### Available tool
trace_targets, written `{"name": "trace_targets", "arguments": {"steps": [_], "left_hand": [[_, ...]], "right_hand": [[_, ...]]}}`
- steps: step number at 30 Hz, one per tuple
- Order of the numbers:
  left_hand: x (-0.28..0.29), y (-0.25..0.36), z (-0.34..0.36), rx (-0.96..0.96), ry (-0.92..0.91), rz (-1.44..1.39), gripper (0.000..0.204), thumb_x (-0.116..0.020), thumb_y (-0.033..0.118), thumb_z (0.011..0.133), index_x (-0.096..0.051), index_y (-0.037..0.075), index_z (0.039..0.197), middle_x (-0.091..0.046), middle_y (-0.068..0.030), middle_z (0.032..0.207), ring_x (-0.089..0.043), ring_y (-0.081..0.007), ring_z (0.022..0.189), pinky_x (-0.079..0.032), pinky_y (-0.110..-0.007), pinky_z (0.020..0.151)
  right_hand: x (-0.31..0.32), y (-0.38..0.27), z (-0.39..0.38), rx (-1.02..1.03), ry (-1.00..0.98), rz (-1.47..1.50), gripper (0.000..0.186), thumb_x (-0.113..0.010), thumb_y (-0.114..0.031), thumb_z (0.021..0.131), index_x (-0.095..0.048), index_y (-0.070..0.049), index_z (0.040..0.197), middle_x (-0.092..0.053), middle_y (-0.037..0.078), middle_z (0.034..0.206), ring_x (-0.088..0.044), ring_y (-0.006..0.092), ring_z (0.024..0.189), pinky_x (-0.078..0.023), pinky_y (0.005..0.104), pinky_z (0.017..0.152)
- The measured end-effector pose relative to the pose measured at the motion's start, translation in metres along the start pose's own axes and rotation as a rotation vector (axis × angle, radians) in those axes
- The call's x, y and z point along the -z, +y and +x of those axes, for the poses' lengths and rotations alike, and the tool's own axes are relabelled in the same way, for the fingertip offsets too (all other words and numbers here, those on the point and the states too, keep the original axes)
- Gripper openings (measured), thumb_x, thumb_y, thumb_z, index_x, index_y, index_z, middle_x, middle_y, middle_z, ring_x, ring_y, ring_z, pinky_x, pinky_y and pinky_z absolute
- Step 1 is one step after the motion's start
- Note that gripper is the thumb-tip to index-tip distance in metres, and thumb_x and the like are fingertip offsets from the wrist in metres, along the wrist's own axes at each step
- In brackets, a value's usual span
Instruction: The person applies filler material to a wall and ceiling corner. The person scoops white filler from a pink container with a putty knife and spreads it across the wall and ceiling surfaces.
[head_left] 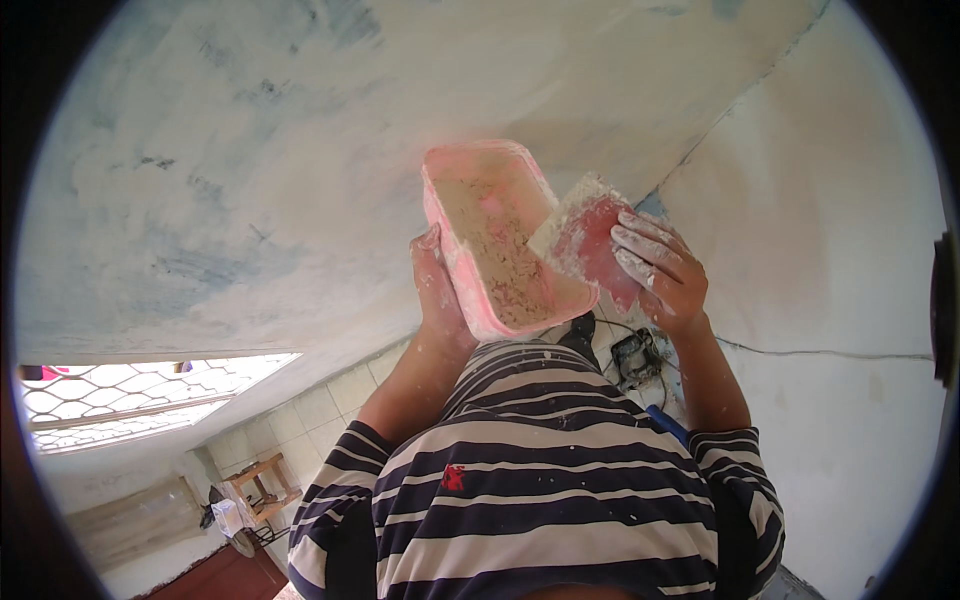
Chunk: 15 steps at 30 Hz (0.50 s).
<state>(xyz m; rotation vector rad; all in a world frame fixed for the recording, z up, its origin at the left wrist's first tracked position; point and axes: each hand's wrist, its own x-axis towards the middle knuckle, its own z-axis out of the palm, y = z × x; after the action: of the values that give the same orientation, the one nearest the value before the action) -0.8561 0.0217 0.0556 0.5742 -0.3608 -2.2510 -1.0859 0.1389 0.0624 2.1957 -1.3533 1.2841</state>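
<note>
Against the skimmed plaster wall [300,150], my left hand [438,290] grips the pink putty tub [490,235] steeply tilted, my right hand [662,268] clamps the red trowel [590,240] at its rim, so putty could slide out.

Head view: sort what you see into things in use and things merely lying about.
In use: pink tub of putty in left hand; red scraper in right hand.
Lying about: wooden stool; dark device with cable.
</note>
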Motion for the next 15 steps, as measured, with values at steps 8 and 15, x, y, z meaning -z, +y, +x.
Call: {"name": "trace_targets", "arguments": {"steps": [8, 15], "left_hand": [[-0.003, 0.007, -0.01, -0.04, 0.019, 0.042, 0.052, -0.039, 0.044, 0.091, -0.048, 0.006, 0.126, -0.055, -0.0118, 0.12, -0.054, -0.0279, 0.108, -0.043, -0.043, 0.094], [0.0, 0.017, -0.013, -0.076, 0.034, 0.038, 0.05, -0.039, 0.043, 0.092, -0.049, 0.006, 0.124, -0.056, -0.0113, 0.118, -0.054, -0.0263, 0.107, -0.043, -0.041, 0.094]], "right_hand": [[-0.002, -0.004, -0.005, -0.276, 0.239, 0.059, 0.017, -0.062, -0.011, 0.086, -0.064, 0.003, 0.096, -0.067, 0.017, 0.105, -0.064, 0.0357, 0.102, -0.05, 0.0461, 0.09], [0.001, -0.028, 0.012, -0.038, -0.003, 0.083, 0.015, -0.063, -0.007, 0.08, -0.066, 0.003, 0.092, -0.067, 0.018, 0.104, -0.064, 0.0361, 0.102, -0.051, 0.0463, 0.087]]}}
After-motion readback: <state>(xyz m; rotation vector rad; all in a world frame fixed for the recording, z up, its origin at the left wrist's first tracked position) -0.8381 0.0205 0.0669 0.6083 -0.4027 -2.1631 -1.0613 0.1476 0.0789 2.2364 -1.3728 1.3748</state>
